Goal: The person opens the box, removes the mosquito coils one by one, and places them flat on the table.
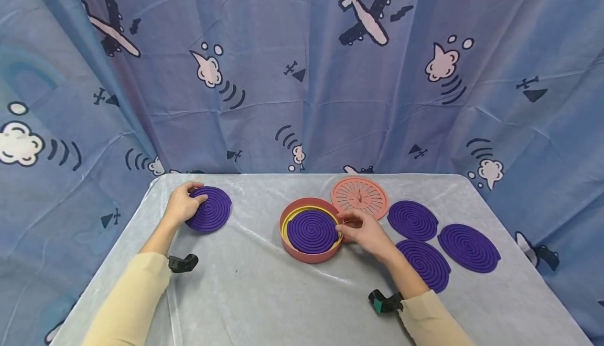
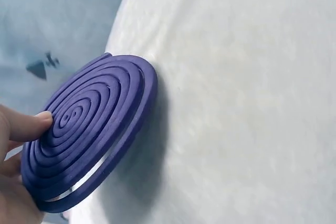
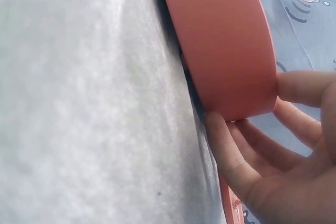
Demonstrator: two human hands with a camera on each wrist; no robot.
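In the head view, my left hand (image 1: 183,204) pinches a purple mosquito coil (image 1: 212,208) by its edge, with the thumb on the upper face. The left wrist view shows this mosquito coil (image 2: 100,119) tilted, its shadow on the cloth. A round coral box (image 1: 309,257) with a yellow inside stands near the middle, another purple mosquito coil (image 1: 312,231) lying in it. My right hand (image 1: 365,233) grips the box's right side. In the right wrist view, its fingers (image 3: 296,86) touch the rim and low wall of the box (image 3: 226,45).
A coral slotted lid (image 1: 351,191) lies behind the box to the right. Several purple mosquito coils (image 1: 412,220) lie flat at the right, one partly under my right forearm. A grey-white cloth (image 1: 245,293) covers the table. Blue patterned curtains (image 1: 264,73) hang behind and at both sides.
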